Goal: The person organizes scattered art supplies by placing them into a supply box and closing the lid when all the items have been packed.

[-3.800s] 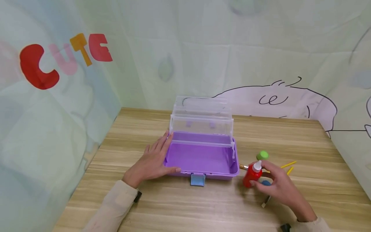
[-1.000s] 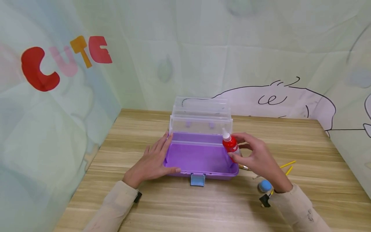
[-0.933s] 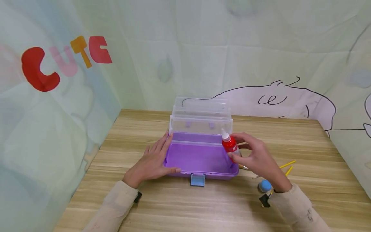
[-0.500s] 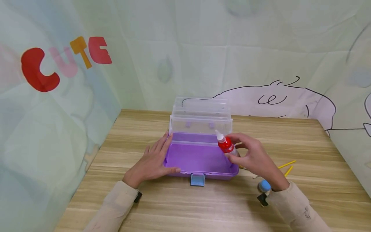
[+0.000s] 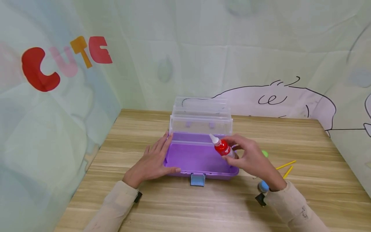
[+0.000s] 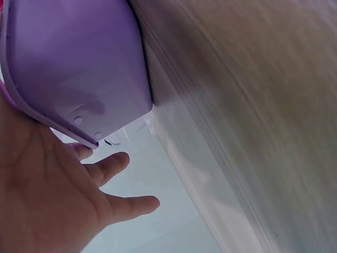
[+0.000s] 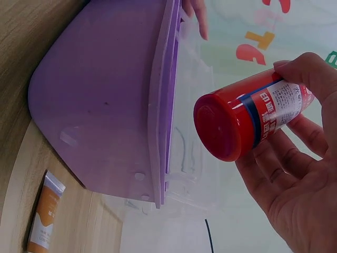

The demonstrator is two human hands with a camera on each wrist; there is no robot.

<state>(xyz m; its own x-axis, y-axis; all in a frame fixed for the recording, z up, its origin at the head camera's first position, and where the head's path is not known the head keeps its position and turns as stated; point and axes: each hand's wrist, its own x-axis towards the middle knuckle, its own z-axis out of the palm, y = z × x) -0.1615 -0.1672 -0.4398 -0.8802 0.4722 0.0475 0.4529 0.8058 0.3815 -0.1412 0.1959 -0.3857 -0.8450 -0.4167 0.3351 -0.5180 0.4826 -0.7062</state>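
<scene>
A purple storage box (image 5: 194, 159) with a blue front latch (image 5: 197, 179) stands on the table, its clear lid and trays (image 5: 201, 124) raised at the back. My left hand (image 5: 152, 165) rests on the box's left rim with fingers spread, the thumb at the front edge. In the left wrist view, the palm (image 6: 47, 195) lies against that rim. My right hand (image 5: 250, 158) grips a red squeeze bottle (image 5: 222, 148) with a white pointed nozzle. The bottle is above the box's right side, nozzle tilted up and left. Its red base (image 7: 218, 126) shows in the right wrist view.
Right of the box lie a green cap (image 5: 265, 153), yellow sticks (image 5: 288, 172) and a blue-topped round item (image 5: 263, 186), partly behind my right arm. The right wrist view shows an orange-and-white tube (image 7: 46, 213) beside the box. Curtains with printed drawings (image 5: 272, 100) bound the table.
My right hand has carried the red bottle from the table on the right to above the box, lately drifting left. The bottle now leans further left. My left hand has stayed in place.
</scene>
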